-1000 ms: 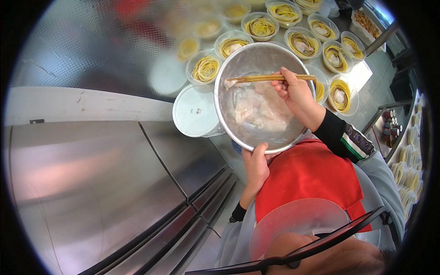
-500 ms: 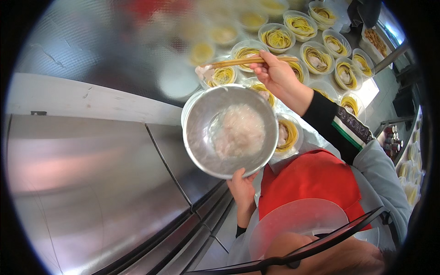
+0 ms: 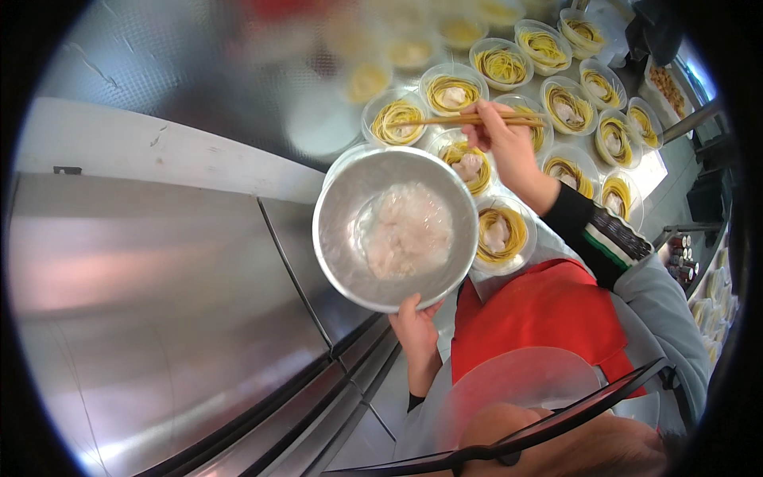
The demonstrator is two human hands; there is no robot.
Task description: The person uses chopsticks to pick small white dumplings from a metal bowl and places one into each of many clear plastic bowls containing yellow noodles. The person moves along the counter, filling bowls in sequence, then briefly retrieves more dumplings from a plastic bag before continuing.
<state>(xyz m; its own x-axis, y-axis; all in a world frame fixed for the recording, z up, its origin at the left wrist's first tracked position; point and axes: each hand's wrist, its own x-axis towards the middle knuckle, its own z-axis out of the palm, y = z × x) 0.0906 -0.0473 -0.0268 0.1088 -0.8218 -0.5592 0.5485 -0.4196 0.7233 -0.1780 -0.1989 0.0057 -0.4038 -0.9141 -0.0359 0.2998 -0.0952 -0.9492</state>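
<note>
A round steel mixing bowl (image 3: 334,238) is gripped at its near rim by my left hand (image 3: 415,327), thumb over the edge. Inside it lie wet, pale pink slices of raw meat or fish (image 3: 409,230). Beyond the bowl, my right hand (image 3: 506,147) is closed round a pair of wooden chopsticks (image 3: 453,120). Their tips point left, over a clear plastic bowl of yellow noodles (image 3: 395,117). Whether a slice is between the tips, I cannot tell. Closer to me, another noodle bowl (image 3: 502,235) has a pale slice on top.
Several noodle bowls (image 3: 569,105) stand in rows on the steel counter, many with a pale slice. A white tub of brown pieces (image 3: 666,91) sits at the far right. On my left is a steel cabinet front (image 3: 159,294). Small dark-bodied containers (image 3: 682,258) stand on a shelf at right.
A pale slice hung from the chopstick tips earlier and no longer shows hanging there. My right hand and the chopsticks have shifted right and slightly nearer. The steel bowl remains in my left hand.
</note>
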